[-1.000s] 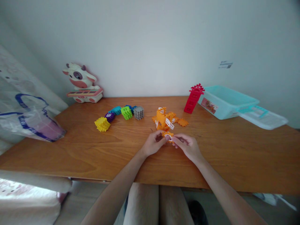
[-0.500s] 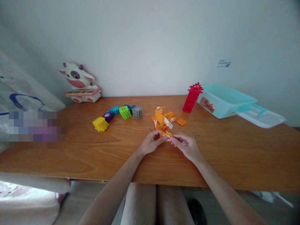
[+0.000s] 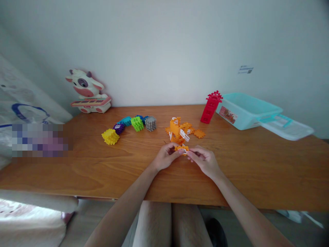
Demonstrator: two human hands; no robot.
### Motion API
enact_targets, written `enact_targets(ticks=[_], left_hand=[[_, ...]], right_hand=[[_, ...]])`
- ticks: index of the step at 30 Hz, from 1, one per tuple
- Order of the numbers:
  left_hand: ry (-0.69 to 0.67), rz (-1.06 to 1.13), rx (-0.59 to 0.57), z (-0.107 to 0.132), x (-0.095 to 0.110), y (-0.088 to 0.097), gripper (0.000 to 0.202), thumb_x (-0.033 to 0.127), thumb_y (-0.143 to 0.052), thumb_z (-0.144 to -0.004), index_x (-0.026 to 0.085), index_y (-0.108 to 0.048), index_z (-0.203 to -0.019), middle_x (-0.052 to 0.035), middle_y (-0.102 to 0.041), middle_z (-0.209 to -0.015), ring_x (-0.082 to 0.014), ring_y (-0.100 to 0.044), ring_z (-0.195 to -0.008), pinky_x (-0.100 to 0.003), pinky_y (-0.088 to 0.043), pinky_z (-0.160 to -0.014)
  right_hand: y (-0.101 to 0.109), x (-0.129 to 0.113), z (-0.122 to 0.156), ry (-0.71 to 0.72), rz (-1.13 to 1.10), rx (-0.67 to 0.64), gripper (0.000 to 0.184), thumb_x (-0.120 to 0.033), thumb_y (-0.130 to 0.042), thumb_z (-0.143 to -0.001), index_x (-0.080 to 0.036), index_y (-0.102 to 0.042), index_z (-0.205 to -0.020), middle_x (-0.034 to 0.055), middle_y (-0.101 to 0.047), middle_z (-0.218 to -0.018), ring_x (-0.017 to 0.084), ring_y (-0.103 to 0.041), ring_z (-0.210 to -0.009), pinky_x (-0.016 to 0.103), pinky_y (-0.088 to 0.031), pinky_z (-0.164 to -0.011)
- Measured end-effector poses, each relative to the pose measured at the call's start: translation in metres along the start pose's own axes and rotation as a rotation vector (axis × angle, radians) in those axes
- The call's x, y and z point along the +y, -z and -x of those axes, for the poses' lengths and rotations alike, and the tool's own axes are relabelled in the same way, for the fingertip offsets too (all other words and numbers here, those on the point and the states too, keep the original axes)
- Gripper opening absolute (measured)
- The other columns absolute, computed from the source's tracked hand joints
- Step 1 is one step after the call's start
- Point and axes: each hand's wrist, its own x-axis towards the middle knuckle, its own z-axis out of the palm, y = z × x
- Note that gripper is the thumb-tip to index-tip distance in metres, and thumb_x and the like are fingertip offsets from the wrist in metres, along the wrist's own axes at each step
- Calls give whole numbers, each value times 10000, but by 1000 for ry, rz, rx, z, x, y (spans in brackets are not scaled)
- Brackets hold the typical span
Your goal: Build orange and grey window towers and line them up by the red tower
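Between my two hands is an orange interlocking toy piece (image 3: pixel 182 148) with a white part set in it. My left hand (image 3: pixel 166 157) is closed on its left side, the thumb across the front. On its right edge, my right hand (image 3: pixel 204 160) pinches it with thumb and fingers. Just behind stands an orange construction (image 3: pixel 175 131) built of the same kind of pieces, with a white window-like panel (image 3: pixel 184 135) sticking out at an angle. Loose orange pieces (image 3: pixel 199 133) lie to its right. My fingers hide parts of the held piece.
Stacks of yellow (image 3: pixel 110 136), purple, blue, green (image 3: pixel 137 124) and grey pieces (image 3: pixel 150 123) lie left of centre. A red tower (image 3: pixel 211 107) stands by a turquoise bin (image 3: pixel 253 106) with its lid (image 3: pixel 286 127) hanging out. A cow keyboard toy (image 3: pixel 87 92) sits at the back left.
The held orange piece tilts slightly between my fingers. Both hands keep almost the same place, and the other things on the table stay put.
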Motion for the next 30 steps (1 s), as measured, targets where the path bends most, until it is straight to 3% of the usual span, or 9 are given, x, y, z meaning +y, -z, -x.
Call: enact_targets(ticks=[4,10,15,18,25,30], left_hand=[[35,27,-23,2,3,-2,441,538,-740,-788,143,-708,-982,-82,-740,-979,-180,-658,-869,-304,-504,-828],[102,62,-48,2,6,-3,493,506,-775,-765,136,-715,-1085,-110,-744,-1072,-200,-671,-904,-310,-512,-830],[135,82,-60,3,10,0,522,560,-722,-795,133,-728,-1094,-95,-747,-959,-171,-659,-776,-270,-511,-691],[145,113,-69,3,8,0,510,566,-719,-793,131,-728,-1058,-78,-730,-895,-158,-651,-750,-269,-512,-685],[127,183,49,-2,-4,-4,557,437,-897,-611,152,-654,-1024,-43,-700,-895,-148,-652,-794,-283,-522,-751],[113,78,32,-2,-1,-3,457,532,-774,-744,138,-670,-952,-33,-683,-822,-114,-600,-679,-256,-485,-657]], right_hand=[[-1,2,-4,-60,-137,40,325,-485,-755,-795,-239,-646,-977,17,-717,-770,167,-687,-648,299,-582,-594],[-1,6,-6,-119,-147,22,309,-490,-759,-791,-226,-624,-881,19,-705,-808,156,-684,-680,298,-592,-640],[0,6,-6,-132,-137,37,278,-470,-742,-813,-217,-651,-884,31,-710,-837,163,-686,-731,299,-593,-673],[-2,6,-5,-125,-144,15,272,-451,-737,-823,-218,-673,-949,48,-728,-897,181,-702,-820,316,-596,-744],[-7,11,2,-111,-109,-73,470,-347,-842,-727,-250,-639,-1140,56,-725,-1076,198,-712,-889,360,-591,-828],[-4,5,-1,-133,-98,-98,296,-459,-681,-869,-232,-728,-1053,65,-753,-1023,217,-710,-909,363,-576,-833]])
